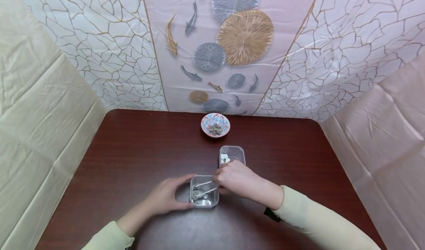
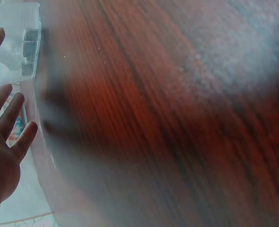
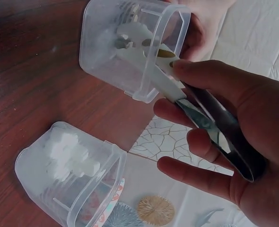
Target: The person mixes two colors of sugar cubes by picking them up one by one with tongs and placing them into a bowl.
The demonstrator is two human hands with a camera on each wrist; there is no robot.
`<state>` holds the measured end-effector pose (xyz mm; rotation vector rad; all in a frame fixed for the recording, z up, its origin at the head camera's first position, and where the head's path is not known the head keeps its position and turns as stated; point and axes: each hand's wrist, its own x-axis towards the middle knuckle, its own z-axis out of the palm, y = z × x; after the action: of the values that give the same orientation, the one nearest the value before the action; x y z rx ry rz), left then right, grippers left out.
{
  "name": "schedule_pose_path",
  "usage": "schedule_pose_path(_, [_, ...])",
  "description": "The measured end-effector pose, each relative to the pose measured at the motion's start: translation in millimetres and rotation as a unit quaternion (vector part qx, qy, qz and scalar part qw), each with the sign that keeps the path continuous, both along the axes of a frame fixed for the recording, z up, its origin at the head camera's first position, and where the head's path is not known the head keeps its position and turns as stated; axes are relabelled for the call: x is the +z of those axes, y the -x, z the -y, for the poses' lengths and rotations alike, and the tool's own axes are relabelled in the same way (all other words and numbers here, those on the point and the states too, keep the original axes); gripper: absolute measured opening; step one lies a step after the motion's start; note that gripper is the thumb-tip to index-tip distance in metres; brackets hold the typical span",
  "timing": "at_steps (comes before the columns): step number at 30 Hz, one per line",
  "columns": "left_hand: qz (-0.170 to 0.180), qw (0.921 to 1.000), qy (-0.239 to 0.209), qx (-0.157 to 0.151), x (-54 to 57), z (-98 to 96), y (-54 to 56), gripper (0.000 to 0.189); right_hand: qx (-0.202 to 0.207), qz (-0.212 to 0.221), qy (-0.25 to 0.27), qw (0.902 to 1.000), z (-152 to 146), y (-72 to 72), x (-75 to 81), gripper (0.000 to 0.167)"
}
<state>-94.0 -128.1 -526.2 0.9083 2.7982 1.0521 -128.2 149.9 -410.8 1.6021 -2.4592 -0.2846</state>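
Note:
A clear plastic container (image 1: 204, 206) sits near the middle of the table. My left hand (image 1: 162, 196) steadies it from the left, thumb and a finger at opposite side walls; in the left wrist view its other fingers (image 2: 12, 116) are straight and spread. My right hand (image 1: 237, 178) holds a pair of tongs (image 3: 236, 137) with metal handles and white tips, which reach down into the container with a gap between them. Small grey cubes (image 2: 30, 49) lie along the container's left side, right by the tips.
A second clear container (image 1: 242, 154), holding white pieces (image 3: 68, 156), stands just behind my right hand, which partly covers it. Farther back is a patterned bowl (image 1: 206, 122) with several grey-green cubes (image 1: 215, 129). Fabric panels (image 1: 126, 50) enclose the table's back and sides.

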Motion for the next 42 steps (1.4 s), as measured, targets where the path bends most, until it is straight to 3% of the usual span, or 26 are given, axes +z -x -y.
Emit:
schedule_pose_path(6, [0.000,1.0000,-0.001,0.000,-0.1,0.2,0.5,0.091,0.001,-0.001,0.012,0.9999,-2,-0.4,4.5,0.023])
schedule_pose_path(13, [0.003,1.0000,-0.003,-0.002,-1.4,0.6,-0.7,0.090,0.021,-0.072,0.031,0.9967,-1,1.4,-2.3,0.020])
schedule_pose_path(19, [-0.007,1.0000,0.001,-0.001,-1.1,0.8,-0.9,0.089,0.032,-0.101,0.034,0.9938,4,0.4,-9.8,0.018])
schedule_pose_path(28, [-0.006,1.0000,0.001,0.002,0.1,1.2,-1.1,0.090,0.012,-0.045,0.015,0.9988,8,0.5,-7.7,0.018])
schedule_pose_path(42, [-0.002,0.9999,-0.009,-0.007,-0.8,0.4,0.6,0.089,0.005,-0.020,0.021,0.9996,1,1.2,4.8,0.020])
